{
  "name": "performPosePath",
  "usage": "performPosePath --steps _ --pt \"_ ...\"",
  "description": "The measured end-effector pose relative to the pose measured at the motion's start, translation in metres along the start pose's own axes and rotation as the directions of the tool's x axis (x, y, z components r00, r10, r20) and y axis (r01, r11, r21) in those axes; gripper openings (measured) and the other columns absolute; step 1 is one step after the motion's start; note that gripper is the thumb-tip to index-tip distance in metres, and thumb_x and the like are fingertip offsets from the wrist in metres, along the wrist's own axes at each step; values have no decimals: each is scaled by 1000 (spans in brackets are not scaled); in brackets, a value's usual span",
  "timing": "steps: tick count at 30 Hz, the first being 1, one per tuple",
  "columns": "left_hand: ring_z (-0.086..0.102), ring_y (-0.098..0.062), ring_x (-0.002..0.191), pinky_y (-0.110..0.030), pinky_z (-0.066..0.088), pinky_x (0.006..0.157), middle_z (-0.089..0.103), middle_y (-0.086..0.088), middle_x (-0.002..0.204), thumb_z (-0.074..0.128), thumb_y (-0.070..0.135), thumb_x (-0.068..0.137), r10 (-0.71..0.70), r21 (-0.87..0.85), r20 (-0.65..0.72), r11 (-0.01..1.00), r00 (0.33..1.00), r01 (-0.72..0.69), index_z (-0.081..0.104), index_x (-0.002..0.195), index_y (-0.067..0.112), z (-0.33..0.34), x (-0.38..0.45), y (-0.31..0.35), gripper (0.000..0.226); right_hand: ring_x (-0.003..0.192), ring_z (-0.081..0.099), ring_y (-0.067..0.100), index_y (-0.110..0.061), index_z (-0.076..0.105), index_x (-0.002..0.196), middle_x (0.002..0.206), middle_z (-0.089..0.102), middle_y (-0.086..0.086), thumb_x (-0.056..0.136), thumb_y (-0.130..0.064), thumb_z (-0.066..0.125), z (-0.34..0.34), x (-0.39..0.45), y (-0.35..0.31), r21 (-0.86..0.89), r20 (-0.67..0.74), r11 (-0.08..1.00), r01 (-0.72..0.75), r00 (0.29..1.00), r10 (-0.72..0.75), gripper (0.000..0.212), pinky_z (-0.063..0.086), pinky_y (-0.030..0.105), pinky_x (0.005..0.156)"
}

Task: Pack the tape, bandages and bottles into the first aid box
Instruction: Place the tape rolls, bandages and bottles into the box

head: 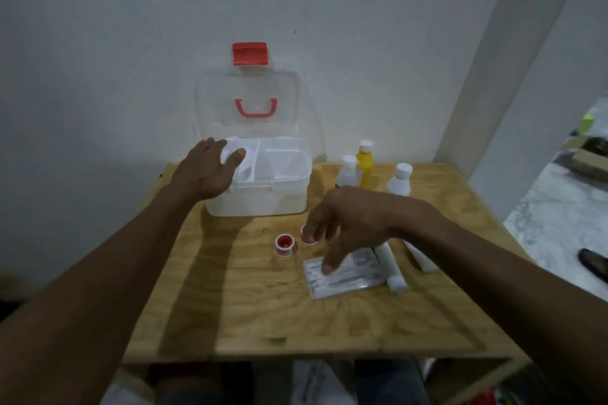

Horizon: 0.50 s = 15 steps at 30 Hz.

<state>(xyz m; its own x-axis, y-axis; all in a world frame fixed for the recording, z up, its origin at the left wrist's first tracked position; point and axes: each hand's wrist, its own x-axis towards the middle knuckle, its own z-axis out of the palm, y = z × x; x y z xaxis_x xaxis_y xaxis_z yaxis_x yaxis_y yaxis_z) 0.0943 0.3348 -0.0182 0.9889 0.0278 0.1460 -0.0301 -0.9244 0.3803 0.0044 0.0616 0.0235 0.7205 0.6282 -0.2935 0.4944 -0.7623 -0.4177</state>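
Note:
The white first aid box (263,204) stands open at the back of the wooden table (250,316), its clear lid with red handle upright against the wall. My left hand (207,171) rests on the box's front left rim, fingers spread. My right hand (345,223) hovers open over a second tape roll (308,242), which it mostly hides, and a flat clear packet (348,279). A red-and-white tape roll (285,245) lies just left of it. Two white bandage rolls (391,270) (421,256) lie to the right. A yellow bottle (365,164) and two white bottles (347,173) (400,180) stand behind.
The box's top tray (283,158) has several compartments, and I see nothing in them. The wall is directly behind the box. A marble floor (552,223) and a dark shoe (592,263) lie beyond the table's right edge.

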Motion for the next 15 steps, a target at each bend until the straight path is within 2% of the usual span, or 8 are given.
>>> performPosePath --steps 2,6,11,15 --pt "19 -28 148 -46 16 119 24 -10 160 27 58 97 5 -1 2 1000 1000 -5 29 150 12 0 -1 1 71 97 64 6 -28 62 126 114 69 -9 59 -37 91 11 -1 3 -63 95 998 -24 995 30 73 54 25 84" --pt "19 -29 148 -46 16 118 23 -10 160 28 58 97 11 -2 4 1000 1000 -11 29 150 12 0 0 0 70 105 62 12 -29 54 133 123 64 -5 59 -32 92 25 3 7 -99 129 995 -34 991 47 83 53 29 88" --pt "17 -28 149 -45 15 119 22 -10 161 29 59 96 19 -16 10 1000 1000 -19 29 151 13 0 2 -4 71 108 57 14 -34 48 137 128 59 -6 65 -37 87 31 6 4 -164 87 986 -12 996 27 82 47 26 83" --pt "15 -27 149 -45 14 120 20 -11 161 29 62 95 28 -29 12 999 1000 -27 28 151 13 3 4 -9 74 104 59 12 -30 50 134 122 61 -6 68 -48 82 19 8 -8 -121 -23 993 -9 1000 6 76 52 28 84"
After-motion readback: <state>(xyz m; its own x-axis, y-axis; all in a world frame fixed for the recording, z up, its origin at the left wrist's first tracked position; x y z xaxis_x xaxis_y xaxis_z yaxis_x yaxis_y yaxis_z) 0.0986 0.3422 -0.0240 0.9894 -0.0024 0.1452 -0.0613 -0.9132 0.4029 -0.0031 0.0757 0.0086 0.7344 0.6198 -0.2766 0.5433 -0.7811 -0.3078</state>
